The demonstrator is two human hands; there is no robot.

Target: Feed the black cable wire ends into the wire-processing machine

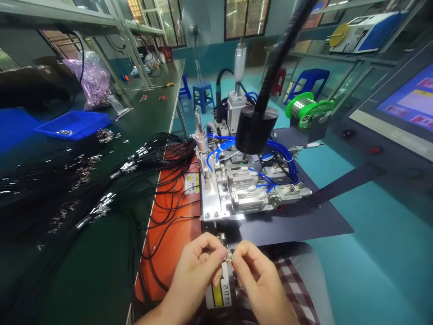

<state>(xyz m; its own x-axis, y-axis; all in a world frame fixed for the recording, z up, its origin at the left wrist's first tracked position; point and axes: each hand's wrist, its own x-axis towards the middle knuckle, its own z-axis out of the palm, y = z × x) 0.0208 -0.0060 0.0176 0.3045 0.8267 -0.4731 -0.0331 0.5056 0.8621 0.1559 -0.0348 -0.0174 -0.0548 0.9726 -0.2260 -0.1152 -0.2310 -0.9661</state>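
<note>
My left hand (pixel 199 266) is closed in a pinch, thumb against forefinger, below the front of a metal machine (pixel 233 180). Facing it, my right hand (pixel 255 275) also pinches, its fingertips close to the left ones. A small shiny metal piece (pixel 229 255) shows between the two sets of fingertips; its exact kind is too small to make out. Beneath the hands is a label with a yellow stripe (pixel 217 294). Black cables (pixel 162 234) run over the orange surface (pixel 179 230) to the left of the hands.
Bundles of cables with metal ends (pixel 101 205) lie on the dark green bench (pixel 91 266) at left, near a blue tray (pixel 76 126). A black cylinder (pixel 255 131) hangs over the machine. At right stand a green wire spool (pixel 306 110) and a screen panel (pixel 406 101).
</note>
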